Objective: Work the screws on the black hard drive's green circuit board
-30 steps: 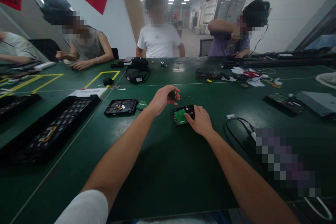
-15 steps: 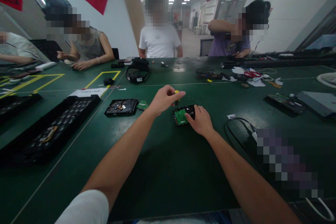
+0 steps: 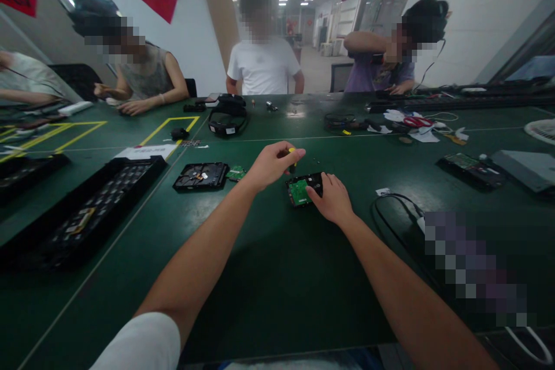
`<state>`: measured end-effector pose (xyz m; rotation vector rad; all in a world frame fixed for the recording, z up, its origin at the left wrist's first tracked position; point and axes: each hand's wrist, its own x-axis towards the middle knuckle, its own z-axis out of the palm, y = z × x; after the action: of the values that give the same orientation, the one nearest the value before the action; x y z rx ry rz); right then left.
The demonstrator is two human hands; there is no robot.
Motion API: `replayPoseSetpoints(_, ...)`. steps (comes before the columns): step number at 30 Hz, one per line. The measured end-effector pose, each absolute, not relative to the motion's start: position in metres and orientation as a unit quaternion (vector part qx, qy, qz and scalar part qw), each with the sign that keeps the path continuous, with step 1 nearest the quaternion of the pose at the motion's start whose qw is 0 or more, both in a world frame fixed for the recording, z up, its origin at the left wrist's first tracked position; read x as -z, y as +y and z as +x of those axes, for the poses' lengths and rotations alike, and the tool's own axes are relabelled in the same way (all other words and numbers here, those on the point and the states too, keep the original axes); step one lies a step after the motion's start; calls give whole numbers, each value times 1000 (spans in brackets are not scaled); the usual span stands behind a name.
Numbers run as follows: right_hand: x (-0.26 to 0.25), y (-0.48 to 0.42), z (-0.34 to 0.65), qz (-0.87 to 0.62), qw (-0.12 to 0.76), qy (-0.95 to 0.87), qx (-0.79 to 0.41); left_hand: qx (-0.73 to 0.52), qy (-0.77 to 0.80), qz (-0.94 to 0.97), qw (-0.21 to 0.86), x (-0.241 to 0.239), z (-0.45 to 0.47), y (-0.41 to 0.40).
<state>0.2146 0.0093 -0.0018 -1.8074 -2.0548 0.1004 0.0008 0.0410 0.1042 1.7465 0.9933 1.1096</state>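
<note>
A hard drive (image 3: 303, 189) with a green circuit board facing up lies on the green table (image 3: 277, 277). My right hand (image 3: 332, 199) rests on its right side, fingers wrapped over the edge. My left hand (image 3: 271, 165) is closed round a small screwdriver (image 3: 292, 161) with a yellow and black handle, held upright over the drive's far left corner. A second black drive (image 3: 200, 176) lies open to the left, with a small green board (image 3: 235, 173) beside it.
A long black tray (image 3: 82, 211) runs along the left. A black cable (image 3: 392, 217) loops at the right, with a board (image 3: 468, 167) and a grey case (image 3: 526, 167) beyond. A headset (image 3: 228, 118) sits mid-table. Three people sit or stand across the far edge.
My left hand has turned the screwdriver from a tucked grip to upright and lowered it slightly toward the drive's corner. My right hand has stayed on the drive.
</note>
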Motion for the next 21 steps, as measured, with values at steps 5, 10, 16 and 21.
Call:
replayPoseSetpoints(5, 0, 9, 215, -647, 198, -735, -40, -436, 382, 696, 425, -105, 0, 41)
replayPoseSetpoints(10, 1, 9, 215, -646, 198, -736, -36, -434, 362, 700, 437, -106, 0, 39)
replayPoseSetpoints(16, 1, 9, 215, -650, 197, -733, -44, -459, 353, 675, 457, -103, 3, 41)
replayPoseSetpoints(21, 2, 10, 216, -648, 198, -734, -40, -467, 338, 632, 518, -100, 3, 43)
